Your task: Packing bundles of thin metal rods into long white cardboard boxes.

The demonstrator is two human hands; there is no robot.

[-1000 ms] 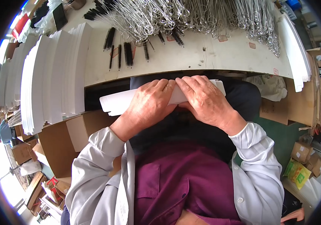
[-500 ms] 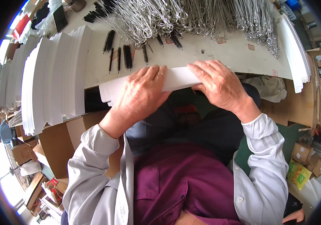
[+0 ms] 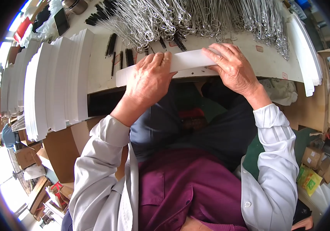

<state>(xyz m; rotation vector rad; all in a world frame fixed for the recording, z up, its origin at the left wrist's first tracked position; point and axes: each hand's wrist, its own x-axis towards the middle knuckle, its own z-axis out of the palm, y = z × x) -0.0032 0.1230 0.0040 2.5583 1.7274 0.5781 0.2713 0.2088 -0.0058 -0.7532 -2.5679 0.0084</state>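
A long, narrow white cardboard piece [image 3: 190,61], possibly a flat box, is held over the table's near edge. My left hand [image 3: 149,79] closes over its left part, and the left end sticks out beyond the hand. At its right end, my right hand [image 3: 234,71] pinches it between thumb and fingers. Just beyond the piece lie several black-bristled brushes [image 3: 129,57]. Farther back is a big heap of wire-handled brushes [image 3: 211,19], their looped ends pointing toward me.
Stacks of white cardboard pieces [image 3: 59,81] stand along the table's left side. More white cardboard [image 3: 305,54] lies at the right edge. A metal cup [image 3: 75,5] and a dark phone-like slab [image 3: 61,22] are at the back left. Brown cartons [image 3: 59,154] sit below.
Both hands have moved away from me and slightly right with the cardboard piece, toward the loose brushes. The layered edges at its left end now appear as a single rounded end.
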